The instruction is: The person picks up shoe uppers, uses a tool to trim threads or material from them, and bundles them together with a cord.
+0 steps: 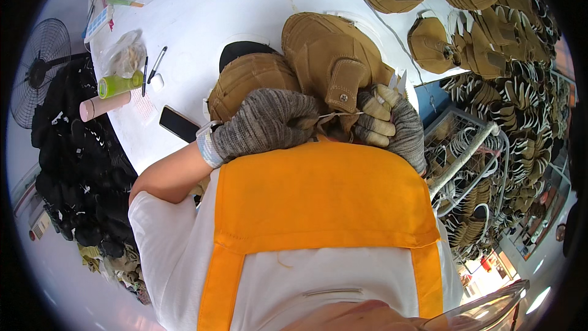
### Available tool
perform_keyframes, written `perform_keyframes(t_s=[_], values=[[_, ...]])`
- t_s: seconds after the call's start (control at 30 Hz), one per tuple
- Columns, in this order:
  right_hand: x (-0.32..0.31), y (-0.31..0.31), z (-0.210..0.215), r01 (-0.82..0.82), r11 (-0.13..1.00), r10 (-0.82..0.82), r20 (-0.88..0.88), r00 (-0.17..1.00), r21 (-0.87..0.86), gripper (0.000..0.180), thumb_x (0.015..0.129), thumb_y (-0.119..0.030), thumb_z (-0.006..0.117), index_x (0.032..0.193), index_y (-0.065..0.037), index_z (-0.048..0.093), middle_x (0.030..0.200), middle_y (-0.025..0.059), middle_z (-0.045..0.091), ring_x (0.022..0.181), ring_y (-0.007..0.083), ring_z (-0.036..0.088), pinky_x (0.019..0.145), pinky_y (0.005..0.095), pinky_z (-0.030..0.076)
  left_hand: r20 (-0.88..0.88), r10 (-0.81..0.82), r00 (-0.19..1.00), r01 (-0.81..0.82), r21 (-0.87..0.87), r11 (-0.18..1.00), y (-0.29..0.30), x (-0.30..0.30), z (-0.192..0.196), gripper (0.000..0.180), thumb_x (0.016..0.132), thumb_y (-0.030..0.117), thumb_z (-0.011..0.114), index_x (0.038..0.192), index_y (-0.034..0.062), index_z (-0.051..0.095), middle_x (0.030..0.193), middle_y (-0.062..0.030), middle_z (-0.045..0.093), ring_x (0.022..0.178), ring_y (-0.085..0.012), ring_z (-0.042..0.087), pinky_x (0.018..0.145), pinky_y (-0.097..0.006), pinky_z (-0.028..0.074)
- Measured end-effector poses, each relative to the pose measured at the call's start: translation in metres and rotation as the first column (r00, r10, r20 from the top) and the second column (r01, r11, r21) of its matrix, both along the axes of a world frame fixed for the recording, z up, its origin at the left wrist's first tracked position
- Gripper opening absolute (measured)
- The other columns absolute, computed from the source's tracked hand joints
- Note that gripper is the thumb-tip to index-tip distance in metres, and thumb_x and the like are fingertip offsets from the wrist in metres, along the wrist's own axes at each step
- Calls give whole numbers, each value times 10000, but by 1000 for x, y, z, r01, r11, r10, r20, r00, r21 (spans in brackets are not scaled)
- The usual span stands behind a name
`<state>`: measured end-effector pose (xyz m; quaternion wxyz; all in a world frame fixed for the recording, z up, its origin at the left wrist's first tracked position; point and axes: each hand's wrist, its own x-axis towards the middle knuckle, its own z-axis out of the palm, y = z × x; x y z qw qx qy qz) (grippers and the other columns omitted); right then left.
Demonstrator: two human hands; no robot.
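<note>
My left hand (266,121), in a grey knitted glove, is closed at the near edge of a brown shoe upper (327,49). My right hand (392,119), gloved in grey with tan fingertips, has its fingers curled at the right side of that upper. Two pale pointed blades, apparently scissors (401,81), stick up out of the right hand; their handles are hidden. A thin pale thread or edge (340,114) runs between both hands, below a strap with a round snap (343,89). Another brown upper (251,79) with a black lining lies behind my left hand.
On the white table (214,6) are a phone (179,124), pens (157,64), a green roll (119,86) and a pink cylinder (104,106). More brown uppers (435,46) are at the far right. A wire cart (468,159) stands right; a fan (40,73) and black pile (79,171) are left.
</note>
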<state>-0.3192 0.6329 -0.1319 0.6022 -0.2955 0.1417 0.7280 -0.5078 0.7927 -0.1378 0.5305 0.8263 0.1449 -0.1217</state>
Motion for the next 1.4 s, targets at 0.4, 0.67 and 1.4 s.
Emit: perform_keyframes(t_s=[0.4, 0.67, 1.4], values=[[5, 2, 4, -17, 1000, 18, -24, 1000, 19, 475, 974, -412, 475, 579, -225, 289, 440, -87, 238, 344, 67, 215, 321, 230, 203, 127, 86, 988, -71, -124, 990, 10, -11, -16, 197, 781, 207, 747, 861, 58, 646, 776, -99, 635, 741, -251, 640, 692, -334, 507], [13, 5, -14, 77, 975, -66, -57, 996, 207, 375, 1000, -306, 468, 660, -164, 401, 538, -64, 307, 377, 40, 239, 332, 207, 259, 23, 20, 1000, -20, 9, 1000, 5, 5, -1, 269, 820, 278, 730, 960, 62, 652, 786, -81, 649, 735, -223, 629, 700, -316, 502], [-12, -31, 21, 41, 968, -246, 968, -56, 249, 391, 887, -278, 683, 1159, -17, 582, 915, 60, 640, 737, 120, 648, 669, 240, 555, 159, 192, 969, -131, -330, 935, -29, 7, 1, 293, 914, 141, 642, 1152, -29, 615, 995, -110, 674, 903, -149, 633, 793, -278, 514]])
